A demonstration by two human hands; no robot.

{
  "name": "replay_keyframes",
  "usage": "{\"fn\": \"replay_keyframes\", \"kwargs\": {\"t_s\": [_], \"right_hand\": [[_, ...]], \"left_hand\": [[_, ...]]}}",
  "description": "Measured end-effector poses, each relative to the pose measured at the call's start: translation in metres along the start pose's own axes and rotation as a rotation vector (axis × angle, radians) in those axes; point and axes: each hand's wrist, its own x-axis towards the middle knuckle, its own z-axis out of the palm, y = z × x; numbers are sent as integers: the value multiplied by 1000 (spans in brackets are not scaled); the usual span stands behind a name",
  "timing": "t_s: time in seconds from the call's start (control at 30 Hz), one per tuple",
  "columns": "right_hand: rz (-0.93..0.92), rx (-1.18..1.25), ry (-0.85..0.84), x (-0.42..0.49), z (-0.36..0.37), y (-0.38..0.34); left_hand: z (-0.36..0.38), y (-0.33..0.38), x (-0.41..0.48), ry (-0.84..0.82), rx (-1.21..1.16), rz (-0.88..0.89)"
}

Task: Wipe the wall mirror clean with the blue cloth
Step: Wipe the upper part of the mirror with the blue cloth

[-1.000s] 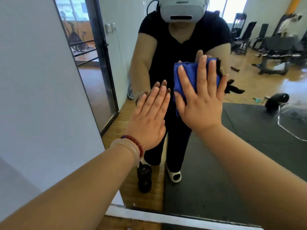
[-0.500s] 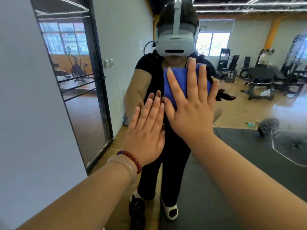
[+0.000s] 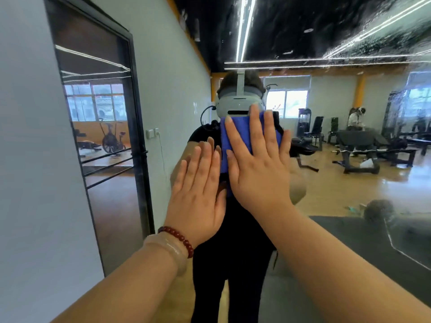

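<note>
Pressing the blue cloth (image 3: pixel 242 128) flat against the wall mirror (image 3: pixel 349 183), the right hand (image 3: pixel 258 169) keeps its fingers straight and spread over the fabric, not curled around it. The cloth sits well in from the mirror's left edge. The left hand (image 3: pixel 198 190) lies flat on the glass just beside it, fingers extended, with a beaded bracelet (image 3: pixel 177 236) at the wrist.

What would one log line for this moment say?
phase: wipe | right hand: flat, pressing folded blue cloth on large wall mirror | left hand: flat on glass beside it | smears: upper right
</note>
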Motion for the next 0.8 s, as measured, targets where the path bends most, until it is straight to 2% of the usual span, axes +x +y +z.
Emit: {"fn": "replay_keyframes", "kwargs": {"t_s": [0.07, 0.2, 0.23, 0.3, 0.4, 0.5, 0.63, 0.7, 0.8], "right_hand": [[5, 50, 6, 10, -3, -3], [96, 440, 4, 14, -14, 8], [100, 472, 18, 17, -16, 13], [58, 432, 93, 26, -23, 23], [35, 195, 222, 45, -30, 37], [40, 65, 203, 64, -36, 49], [38, 68, 208, 73, -37, 66], [47, 138, 251, 72, -35, 69], [101, 200, 293, 71, -32, 68]], "left_hand": [[-4, 0, 16, 36, -27, -7], [-5, 1, 30, 46, -60, 102], [-6, 1, 33, 37, -56, 119], [-9, 4, 42, 44, -42, 97], [-18, 19, 69, 152, -35, -21], [-21, 36, 104, 269, -119, -66], [-20, 39, 126, 169, -100, 43], [-20, 37, 133, 186, -15, -7], [-20, 45, 146, 211, -4, -180]]}}
